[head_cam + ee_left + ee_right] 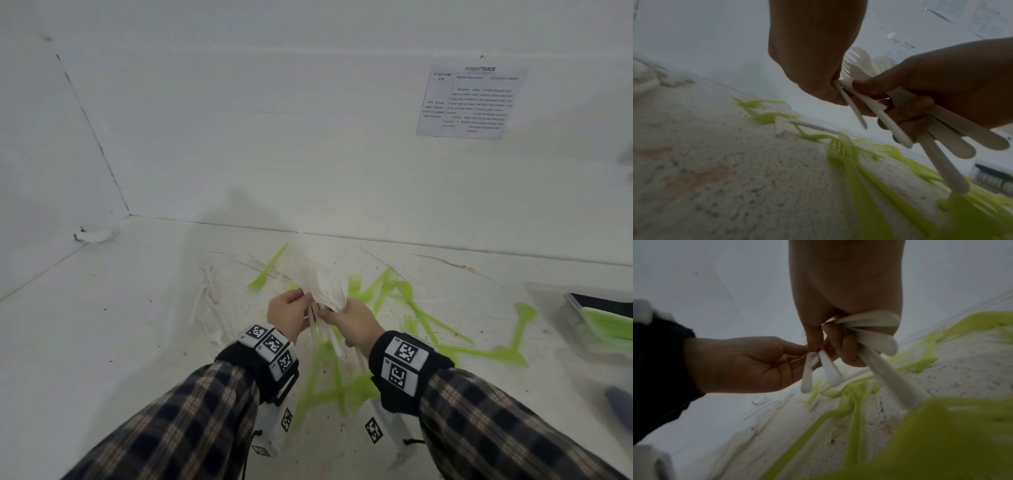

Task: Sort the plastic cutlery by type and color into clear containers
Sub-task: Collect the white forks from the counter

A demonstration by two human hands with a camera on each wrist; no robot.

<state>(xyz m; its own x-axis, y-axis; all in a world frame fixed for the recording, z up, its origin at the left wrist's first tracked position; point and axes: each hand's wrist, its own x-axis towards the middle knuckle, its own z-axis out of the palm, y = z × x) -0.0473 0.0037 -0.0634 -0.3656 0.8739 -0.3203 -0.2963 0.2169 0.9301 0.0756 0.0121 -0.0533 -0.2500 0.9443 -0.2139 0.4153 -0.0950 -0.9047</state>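
Over the middle of the table, my right hand (354, 323) grips a fanned bundle of white plastic forks (320, 277) by the handles, tines pointing up and away. My left hand (291, 313) is right beside it and pinches one thin white handle (851, 104) at the bundle's left side. In the right wrist view the white handles (875, 340) splay out below my curled right fingers (846, 350). Loose green forks (394, 294) lie scattered on the white table under and to the right of both hands.
Several white forks (209, 298) lie on the table to the left. A clear container (597, 323) with green cutlery in it stands at the right edge. White walls close the table at the back and left; a printed sheet (469, 101) hangs on the back wall.
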